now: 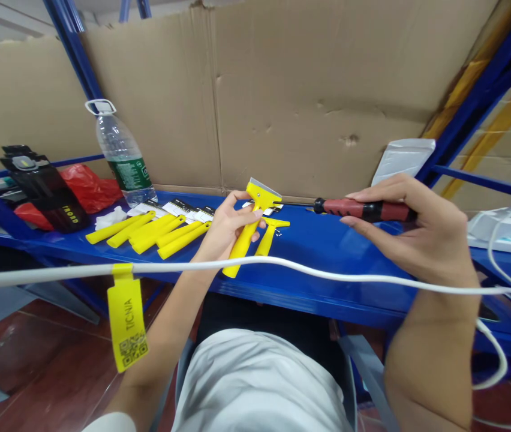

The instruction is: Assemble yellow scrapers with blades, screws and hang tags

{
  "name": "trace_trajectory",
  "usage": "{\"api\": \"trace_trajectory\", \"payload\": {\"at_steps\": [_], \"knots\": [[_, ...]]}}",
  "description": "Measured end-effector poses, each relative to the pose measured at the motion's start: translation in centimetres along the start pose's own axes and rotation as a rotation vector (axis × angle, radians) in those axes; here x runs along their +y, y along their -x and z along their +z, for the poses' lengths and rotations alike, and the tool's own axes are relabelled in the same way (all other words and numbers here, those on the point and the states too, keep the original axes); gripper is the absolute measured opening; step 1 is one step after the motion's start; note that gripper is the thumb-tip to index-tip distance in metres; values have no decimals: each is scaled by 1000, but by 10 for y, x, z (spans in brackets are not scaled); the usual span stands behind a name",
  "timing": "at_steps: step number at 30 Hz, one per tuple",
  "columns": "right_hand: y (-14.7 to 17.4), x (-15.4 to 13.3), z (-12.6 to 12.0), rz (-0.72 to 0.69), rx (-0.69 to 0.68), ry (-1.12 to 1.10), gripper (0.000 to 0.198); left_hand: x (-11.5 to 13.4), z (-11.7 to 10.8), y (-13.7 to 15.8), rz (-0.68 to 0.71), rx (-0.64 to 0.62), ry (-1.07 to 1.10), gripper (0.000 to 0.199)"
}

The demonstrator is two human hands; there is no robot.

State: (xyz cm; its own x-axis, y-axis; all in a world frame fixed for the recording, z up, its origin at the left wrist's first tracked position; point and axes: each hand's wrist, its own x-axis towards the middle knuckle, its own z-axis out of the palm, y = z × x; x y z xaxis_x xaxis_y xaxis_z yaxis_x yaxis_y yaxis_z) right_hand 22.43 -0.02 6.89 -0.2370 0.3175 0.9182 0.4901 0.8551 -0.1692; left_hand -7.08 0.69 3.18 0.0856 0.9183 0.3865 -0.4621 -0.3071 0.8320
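My left hand (233,225) is closed round the handle of a yellow scraper (240,251), whose head with a metal blade edge points up and away. My right hand (421,231) grips a red and black screwdriver (349,209) held level. Its thin shaft reaches left to the side of the scraper's head; whether the tip touches a screw there I cannot make out. Behind the held scraper, a second yellow scraper piece (270,234) lies on the blue shelf (322,252), with tiny metal parts beside it. Several yellow handles (156,234) lie in a row to the left.
Packets with black and white labels (178,208) lie behind the handles. A clear water bottle (125,159), a black bottle (46,192) and a red plastic bag (91,186) stand at left. A white cable (318,273) crosses in front. Cardboard (282,102) backs the shelf.
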Motion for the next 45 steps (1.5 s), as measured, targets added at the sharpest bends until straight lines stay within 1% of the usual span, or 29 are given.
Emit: {"api": "trace_trajectory", "payload": {"at_steps": [3,9,22,29,33,39,45], "knots": [[0,-2,1,-25,32,-7,30,1,0,1,5,-1,-1,55],[2,-3,2,26,46,55,26,1,0,1,0,-12,-9,54],[6,5,1,28,80,172,31,1,0,1,-5,-13,3,53],[4,2,0,45,61,222,28,1,1,1,5,-10,0,54],[1,-2,0,22,63,257,27,0,0,1,14,-22,-2,54],[1,0,1,1,95,278,25,1,-1,1,15,-33,-10,52],[5,4,2,68,106,292,29,1,0,1,14,-40,-6,54]]}}
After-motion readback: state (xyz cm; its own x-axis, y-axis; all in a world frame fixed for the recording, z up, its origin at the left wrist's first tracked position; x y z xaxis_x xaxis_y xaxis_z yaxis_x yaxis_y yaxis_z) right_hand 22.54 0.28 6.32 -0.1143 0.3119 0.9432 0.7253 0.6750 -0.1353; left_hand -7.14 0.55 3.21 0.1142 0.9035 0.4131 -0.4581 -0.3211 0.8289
